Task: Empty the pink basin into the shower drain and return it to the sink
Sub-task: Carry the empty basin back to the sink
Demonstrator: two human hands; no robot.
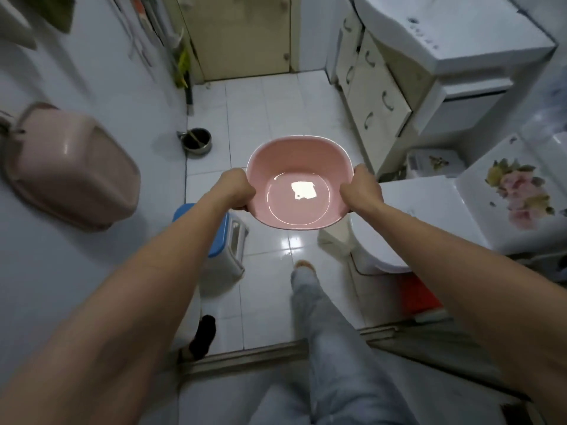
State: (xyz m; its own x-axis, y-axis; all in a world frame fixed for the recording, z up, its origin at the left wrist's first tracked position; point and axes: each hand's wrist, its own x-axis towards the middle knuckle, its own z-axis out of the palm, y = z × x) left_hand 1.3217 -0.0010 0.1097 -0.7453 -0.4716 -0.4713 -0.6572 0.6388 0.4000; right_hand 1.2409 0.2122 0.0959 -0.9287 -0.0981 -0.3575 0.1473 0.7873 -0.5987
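Hands on both sides; the left hand (237, 188) is curled shut around the left rim of the shallow, rounded pink plastic basin (299, 182), and the right hand (362, 190) clamps the opposite rim the same way, fingers tucked under, thumbs on top; a level, two-sided carry, likely to keep anything inside from slopping; the basin hangs out in front at arm's length over the glossy white tiled floor (264, 124), well apart from the white sink (399, 13) up at the top right; inside, a bright glare sits on the flat bottom, perhaps a thin film of water, perhaps just wet plastic, I can't tell; by the left wall a small dark round metal pot (196, 141) holds a stick-like thing; no shower drain in sight.
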